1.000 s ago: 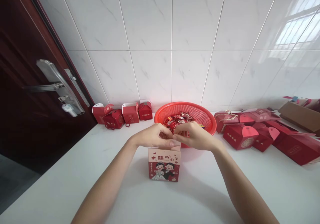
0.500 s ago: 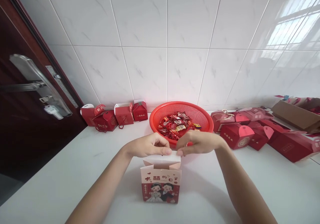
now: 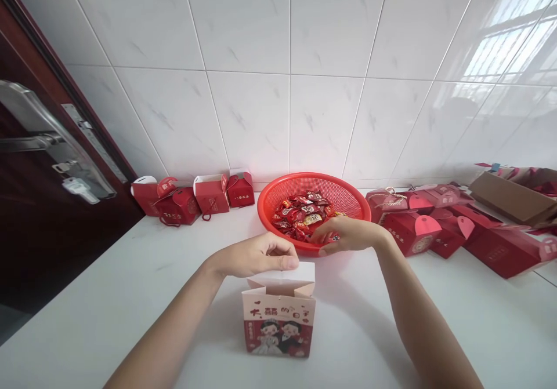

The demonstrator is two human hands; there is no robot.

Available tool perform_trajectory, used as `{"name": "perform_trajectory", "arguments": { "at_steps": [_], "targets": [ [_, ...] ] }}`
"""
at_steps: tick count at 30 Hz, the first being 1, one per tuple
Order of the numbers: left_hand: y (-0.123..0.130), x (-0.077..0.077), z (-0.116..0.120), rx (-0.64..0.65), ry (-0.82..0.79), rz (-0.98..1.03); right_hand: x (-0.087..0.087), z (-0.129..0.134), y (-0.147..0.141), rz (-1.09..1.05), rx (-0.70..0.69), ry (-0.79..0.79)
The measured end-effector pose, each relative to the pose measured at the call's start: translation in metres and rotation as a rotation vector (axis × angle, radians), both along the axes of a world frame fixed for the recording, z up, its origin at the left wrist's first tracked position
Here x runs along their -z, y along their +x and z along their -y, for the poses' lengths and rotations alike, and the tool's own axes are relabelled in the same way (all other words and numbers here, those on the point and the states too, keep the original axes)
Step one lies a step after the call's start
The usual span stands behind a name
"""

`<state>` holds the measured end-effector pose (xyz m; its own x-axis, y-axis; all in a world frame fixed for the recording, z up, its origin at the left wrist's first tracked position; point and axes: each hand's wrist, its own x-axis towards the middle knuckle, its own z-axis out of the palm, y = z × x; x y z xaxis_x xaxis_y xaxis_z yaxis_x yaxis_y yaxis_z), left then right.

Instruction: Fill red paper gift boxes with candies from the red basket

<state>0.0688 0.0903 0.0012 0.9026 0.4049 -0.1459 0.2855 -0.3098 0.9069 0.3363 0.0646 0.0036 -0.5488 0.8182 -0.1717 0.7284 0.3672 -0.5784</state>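
Observation:
A candy box (image 3: 278,334) with a printed bride and groom stands upright on the white table, its top open. My left hand (image 3: 263,255) pinches the raised back flap of this box between thumb and fingers. Over the near rim of a red plastic basket (image 3: 270,203) hangs my right hand (image 3: 348,235), thumb and fingers apart. Its fingertips are at the wrapped candies (image 3: 308,209) in the basket, and I see nothing held in them.
Several red gift boxes (image 3: 213,195) line the wall at left. More red boxes (image 3: 411,232) crowd the right side, beside an open brown carton (image 3: 513,197). A dark door with a metal handle (image 3: 43,140) is at the left edge.
My right hand has let go of the box flap and moved right and forward to the basket. My left hand has stayed on the flap. The view has shifted slightly.

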Motion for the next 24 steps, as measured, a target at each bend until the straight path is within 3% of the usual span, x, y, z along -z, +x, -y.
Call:
{"name": "perform_trajectory", "arguments": {
  "at_steps": [4, 14, 16, 19, 22, 24],
  "targets": [
    [-0.004, -0.009, 0.008, -0.068, 0.004, -0.061, 0.002, -0.005, -0.005, -0.052, -0.146, -0.044],
    [-0.017, -0.024, 0.009, -0.112, 0.185, -0.086, 0.004, -0.008, 0.004, -0.126, -0.148, -0.049],
    [-0.02, -0.025, 0.007, -0.188, 0.239, -0.055, 0.003, -0.01, 0.01, -0.202, -0.094, 0.004],
    [-0.022, -0.023, 0.005, -0.321, 0.328, -0.001, 0.003, -0.015, 0.02, -0.27, 0.136, 0.167],
    [-0.022, -0.02, 0.001, -0.356, 0.378, 0.009, 0.008, -0.021, 0.027, -0.138, 0.378, 0.279],
    [-0.02, -0.018, 0.0, -0.348, 0.389, -0.002, 0.014, -0.025, 0.03, -0.011, 0.443, 0.274]
  ]
}}
